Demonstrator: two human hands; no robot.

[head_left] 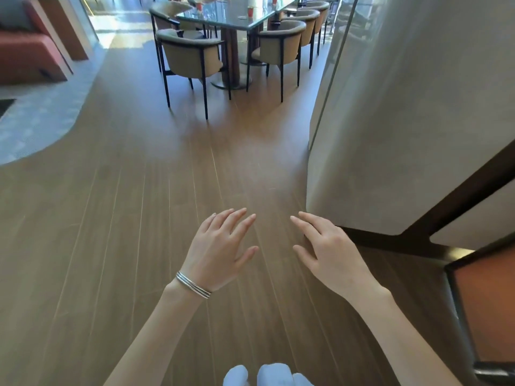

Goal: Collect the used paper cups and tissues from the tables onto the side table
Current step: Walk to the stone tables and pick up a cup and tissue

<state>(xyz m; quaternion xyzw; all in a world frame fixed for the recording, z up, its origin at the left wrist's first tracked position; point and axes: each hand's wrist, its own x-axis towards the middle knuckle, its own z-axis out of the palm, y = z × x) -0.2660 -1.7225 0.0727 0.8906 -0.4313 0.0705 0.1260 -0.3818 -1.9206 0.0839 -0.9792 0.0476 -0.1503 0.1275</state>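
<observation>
My left hand [220, 246] and right hand [326, 246] hover spread and empty over the brown plank floor [111, 218], free for gathering. The small red paper cups [250, 12] stand well ahead on the long glass-topped counter [223, 20], among tan round-backed chairs [189, 57].

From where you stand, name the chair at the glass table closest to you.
The chair at the table's near left corner, back turned toward you. Its legs reach lowest in the view; the others stand farther back.
</observation>
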